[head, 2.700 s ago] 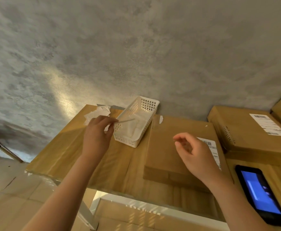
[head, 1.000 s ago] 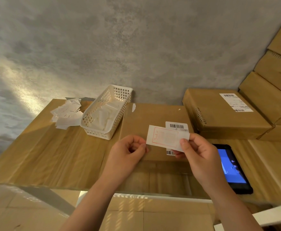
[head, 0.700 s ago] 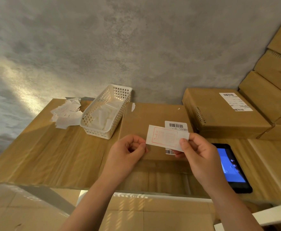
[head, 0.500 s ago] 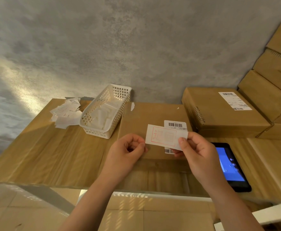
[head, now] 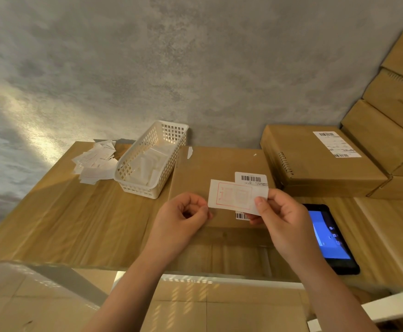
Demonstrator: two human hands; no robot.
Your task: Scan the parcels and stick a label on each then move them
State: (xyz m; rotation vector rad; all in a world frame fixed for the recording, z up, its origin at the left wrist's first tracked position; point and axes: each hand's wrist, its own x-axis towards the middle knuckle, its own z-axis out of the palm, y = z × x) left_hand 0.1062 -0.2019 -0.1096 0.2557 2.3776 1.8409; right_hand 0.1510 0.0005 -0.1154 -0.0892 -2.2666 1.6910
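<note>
Right now I have the label [head: 235,194] pinched at its right end in my right hand [head: 284,226], held above the flat parcel [head: 217,168] near the table's front edge. My left hand [head: 183,220] is curled at the label's left edge; I cannot tell whether it grips it. The label covers part of the parcel's barcode sticker [head: 252,179]. A white basket [head: 152,159] sits just left of the parcel, loose paper slips [head: 95,161] beyond it toward the table's [head: 76,224] back left corner. A lit tablet [head: 329,238] lies right of my hand, stacked boxes [head: 315,161] behind.
</note>
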